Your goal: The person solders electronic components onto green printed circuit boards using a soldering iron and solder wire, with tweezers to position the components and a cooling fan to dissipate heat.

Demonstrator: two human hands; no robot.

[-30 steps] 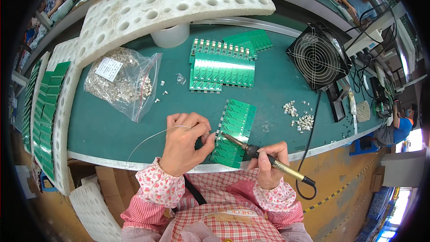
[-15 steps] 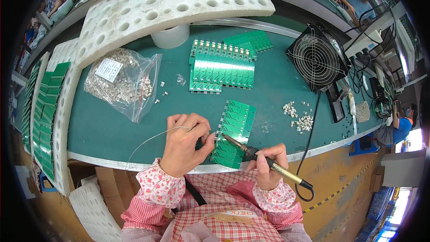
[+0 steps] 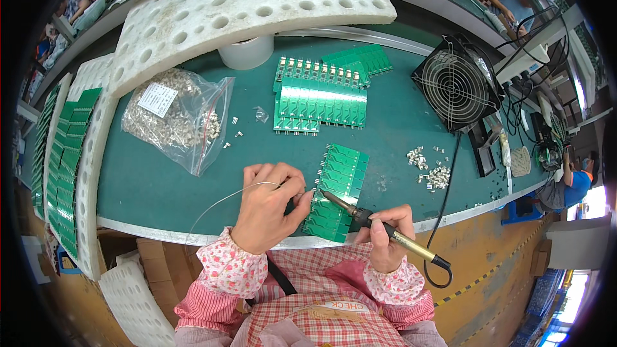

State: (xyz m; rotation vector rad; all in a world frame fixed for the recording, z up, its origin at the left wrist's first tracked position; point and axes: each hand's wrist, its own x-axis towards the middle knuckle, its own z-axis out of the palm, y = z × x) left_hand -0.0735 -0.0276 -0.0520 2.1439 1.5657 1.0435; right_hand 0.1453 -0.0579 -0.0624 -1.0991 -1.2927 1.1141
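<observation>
A green circuit board panel (image 3: pixel 339 180) lies in front of me near the table's front edge, with metal pins along its left side. My right hand (image 3: pixel 390 239) grips a soldering iron (image 3: pixel 402 239), its tip resting at the panel's left part. Pinched in my left hand (image 3: pixel 270 209) is a thin solder wire (image 3: pixel 222 199), which trails in a curve to the left. The fingertips of that hand are at the panel's left edge, close to the iron's tip. Whether wire and tip touch is too small to tell.
Stacked green boards (image 3: pixel 321 103) lie farther back. A plastic bag of small connectors (image 3: pixel 173 115) sits left, loose connectors (image 3: pixel 437 177) right. A black fan (image 3: pixel 457 83) stands at the back right, the iron's cord (image 3: pixel 445 199) running past it. White perforated foam (image 3: pixel 257 3) spans the back.
Both hands keep their holds at the same spot on the panel. The whole view shifts very slightly; the solder wire's loop has moved a little to the right.
</observation>
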